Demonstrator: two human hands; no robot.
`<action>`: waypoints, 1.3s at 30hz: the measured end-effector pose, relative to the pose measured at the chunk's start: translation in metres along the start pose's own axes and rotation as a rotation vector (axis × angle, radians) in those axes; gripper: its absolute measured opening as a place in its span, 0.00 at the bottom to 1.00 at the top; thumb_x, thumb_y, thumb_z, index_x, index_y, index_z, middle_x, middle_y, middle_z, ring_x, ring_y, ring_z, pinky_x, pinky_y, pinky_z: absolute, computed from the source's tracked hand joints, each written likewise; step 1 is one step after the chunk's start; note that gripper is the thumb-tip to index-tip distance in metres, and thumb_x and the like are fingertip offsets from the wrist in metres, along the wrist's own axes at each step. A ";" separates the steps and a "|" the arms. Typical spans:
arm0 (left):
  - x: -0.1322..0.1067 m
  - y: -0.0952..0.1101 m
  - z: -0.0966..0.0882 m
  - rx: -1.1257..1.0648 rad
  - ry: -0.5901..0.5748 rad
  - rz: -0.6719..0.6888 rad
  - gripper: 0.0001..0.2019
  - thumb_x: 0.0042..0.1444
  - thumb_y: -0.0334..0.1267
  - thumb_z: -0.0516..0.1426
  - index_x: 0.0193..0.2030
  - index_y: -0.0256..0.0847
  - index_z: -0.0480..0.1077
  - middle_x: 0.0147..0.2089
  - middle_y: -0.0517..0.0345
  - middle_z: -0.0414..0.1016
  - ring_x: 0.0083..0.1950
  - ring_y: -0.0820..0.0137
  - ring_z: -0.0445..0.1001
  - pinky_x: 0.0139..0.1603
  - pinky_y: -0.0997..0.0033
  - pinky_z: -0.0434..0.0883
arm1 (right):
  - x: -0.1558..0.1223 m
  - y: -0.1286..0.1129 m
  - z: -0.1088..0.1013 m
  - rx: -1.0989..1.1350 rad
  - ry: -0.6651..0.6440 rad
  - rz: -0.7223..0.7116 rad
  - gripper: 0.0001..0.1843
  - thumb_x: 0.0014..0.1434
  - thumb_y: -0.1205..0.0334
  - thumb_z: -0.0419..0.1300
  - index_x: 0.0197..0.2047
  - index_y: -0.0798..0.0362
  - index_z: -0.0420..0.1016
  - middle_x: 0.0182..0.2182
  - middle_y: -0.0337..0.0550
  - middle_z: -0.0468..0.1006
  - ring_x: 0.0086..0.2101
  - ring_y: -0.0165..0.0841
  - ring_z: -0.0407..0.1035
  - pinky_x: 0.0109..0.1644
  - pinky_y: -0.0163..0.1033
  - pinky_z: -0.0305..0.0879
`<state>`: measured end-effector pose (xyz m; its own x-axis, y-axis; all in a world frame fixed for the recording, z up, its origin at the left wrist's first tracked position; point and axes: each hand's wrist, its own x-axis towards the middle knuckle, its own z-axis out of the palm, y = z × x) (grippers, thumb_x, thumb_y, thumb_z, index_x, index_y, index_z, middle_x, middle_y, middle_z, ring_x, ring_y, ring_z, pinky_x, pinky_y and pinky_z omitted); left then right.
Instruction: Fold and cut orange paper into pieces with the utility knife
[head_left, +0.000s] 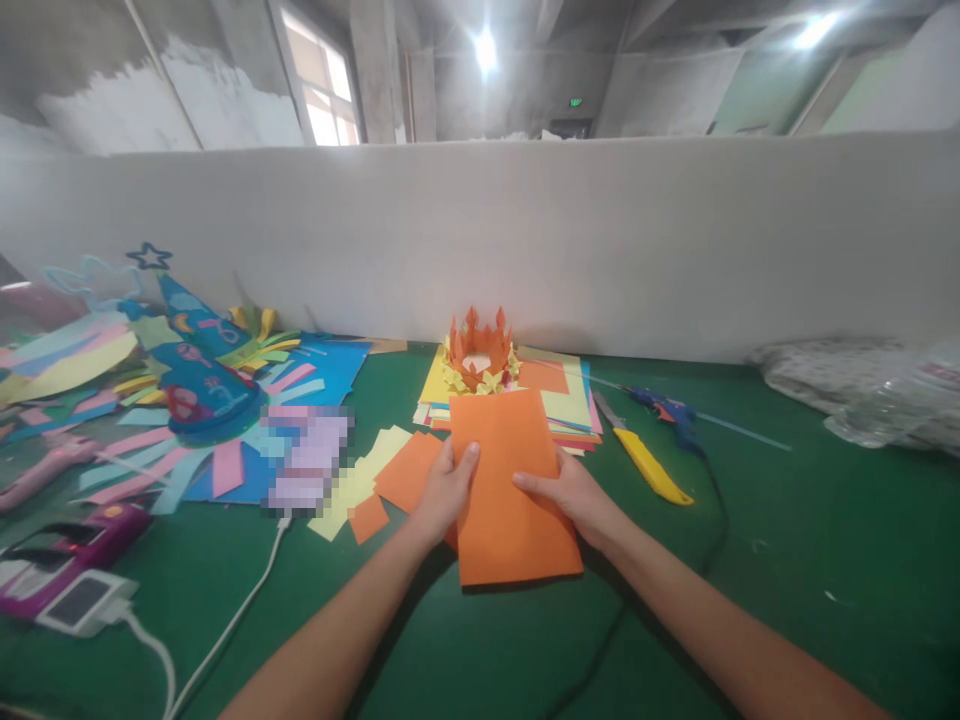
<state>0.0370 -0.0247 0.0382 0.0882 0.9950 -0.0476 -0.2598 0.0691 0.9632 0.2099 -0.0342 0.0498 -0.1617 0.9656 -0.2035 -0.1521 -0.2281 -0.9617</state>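
An orange sheet of paper, possibly folded or layered, is held up above the green table between my two hands. My left hand grips its left edge, thumb on the front face and fingers hidden behind. On the right edge, my right hand pinches it the same way. Just beyond the sheet stands an orange paper crown with yellow paper flowers around its base. The crown rests on a stack of coloured paper. Orange paper pieces and pale yellow strips lie left of my left hand.
To the right lie a yellow utility knife and a blue glue gun with its cable. Cone party hats and paper strips crowd the left. A power strip sits front left, and a white partition borders the back.
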 end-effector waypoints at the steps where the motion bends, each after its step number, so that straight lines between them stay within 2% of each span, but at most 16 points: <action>1: 0.000 -0.001 0.000 -0.002 0.003 0.002 0.25 0.52 0.53 0.59 0.51 0.39 0.66 0.50 0.46 0.76 0.51 0.57 0.74 0.54 0.57 0.70 | 0.000 0.000 0.000 0.001 0.008 0.004 0.36 0.40 0.59 0.72 0.53 0.51 0.66 0.50 0.48 0.76 0.46 0.44 0.73 0.47 0.46 0.73; 19: 0.004 -0.008 -0.003 -0.016 0.010 -0.003 0.23 0.54 0.52 0.57 0.52 0.40 0.65 0.51 0.45 0.75 0.49 0.58 0.75 0.51 0.56 0.71 | 0.000 -0.001 0.007 -0.012 0.034 -0.004 0.38 0.38 0.57 0.73 0.52 0.52 0.65 0.50 0.50 0.76 0.46 0.48 0.73 0.45 0.49 0.74; 22: 0.007 -0.006 -0.006 0.045 0.030 0.005 0.22 0.56 0.50 0.56 0.52 0.38 0.65 0.52 0.43 0.74 0.51 0.56 0.74 0.52 0.55 0.70 | 0.001 0.000 0.007 -0.017 0.015 -0.005 0.40 0.39 0.56 0.72 0.54 0.51 0.62 0.51 0.51 0.75 0.46 0.46 0.73 0.46 0.49 0.73; 24: 0.011 -0.006 -0.011 0.136 0.073 0.008 0.21 0.57 0.46 0.55 0.54 0.38 0.63 0.54 0.42 0.72 0.54 0.56 0.71 0.55 0.54 0.68 | 0.003 0.002 0.006 -0.050 0.009 0.017 0.46 0.39 0.55 0.72 0.59 0.51 0.55 0.49 0.52 0.75 0.44 0.45 0.74 0.45 0.49 0.73; 26: 0.016 -0.006 -0.018 0.243 0.131 0.032 0.24 0.57 0.41 0.55 0.60 0.41 0.57 0.61 0.42 0.65 0.60 0.56 0.66 0.58 0.55 0.64 | 0.005 0.006 0.003 -0.140 0.014 0.010 0.53 0.41 0.53 0.70 0.64 0.50 0.44 0.49 0.53 0.74 0.43 0.43 0.74 0.44 0.50 0.72; 28: 0.021 -0.007 -0.026 0.380 0.180 0.105 0.31 0.56 0.37 0.55 0.65 0.43 0.48 0.66 0.44 0.56 0.66 0.58 0.57 0.63 0.55 0.58 | 0.007 0.010 0.001 -0.325 0.035 -0.087 0.56 0.44 0.51 0.68 0.66 0.50 0.37 0.53 0.56 0.69 0.43 0.42 0.73 0.44 0.51 0.72; 29: 0.022 -0.008 -0.029 0.437 0.163 0.145 0.32 0.57 0.35 0.54 0.66 0.44 0.45 0.67 0.45 0.54 0.67 0.59 0.56 0.63 0.55 0.57 | 0.007 0.013 0.000 -0.458 0.055 -0.167 0.55 0.46 0.50 0.66 0.67 0.49 0.37 0.56 0.56 0.66 0.45 0.43 0.71 0.46 0.52 0.71; 31: 0.024 -0.011 -0.033 0.553 0.087 0.208 0.29 0.58 0.33 0.51 0.65 0.45 0.46 0.66 0.46 0.55 0.66 0.61 0.57 0.63 0.56 0.57 | 0.006 0.016 -0.001 -0.755 0.084 -0.364 0.47 0.50 0.52 0.63 0.67 0.49 0.43 0.59 0.55 0.61 0.51 0.45 0.66 0.52 0.55 0.66; 34: 0.023 -0.013 -0.034 0.718 0.001 0.230 0.19 0.60 0.31 0.47 0.59 0.42 0.56 0.62 0.45 0.62 0.62 0.62 0.63 0.62 0.56 0.60 | 0.003 0.018 0.001 -1.099 0.033 -0.615 0.31 0.56 0.57 0.58 0.63 0.49 0.58 0.62 0.52 0.58 0.60 0.46 0.54 0.62 0.57 0.52; 36: 0.022 -0.014 -0.033 0.771 -0.010 0.231 0.16 0.61 0.31 0.46 0.55 0.40 0.60 0.59 0.43 0.65 0.60 0.61 0.65 0.61 0.56 0.61 | 0.001 0.019 0.004 -1.224 -0.073 -0.684 0.26 0.59 0.58 0.55 0.61 0.50 0.62 0.64 0.51 0.57 0.63 0.45 0.49 0.64 0.56 0.47; 39: 0.020 -0.015 -0.032 0.792 -0.013 0.257 0.16 0.59 0.30 0.47 0.54 0.39 0.61 0.57 0.42 0.67 0.57 0.60 0.67 0.59 0.54 0.62 | 0.001 0.019 0.007 -1.327 -0.217 -0.679 0.23 0.63 0.57 0.52 0.60 0.51 0.64 0.65 0.50 0.55 0.64 0.44 0.46 0.65 0.57 0.44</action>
<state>0.0115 -0.0039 0.0147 0.1310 0.9714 0.1979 0.4795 -0.2368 0.8450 0.2001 -0.0384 0.0330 -0.5798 0.7748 0.2520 0.6935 0.6317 -0.3465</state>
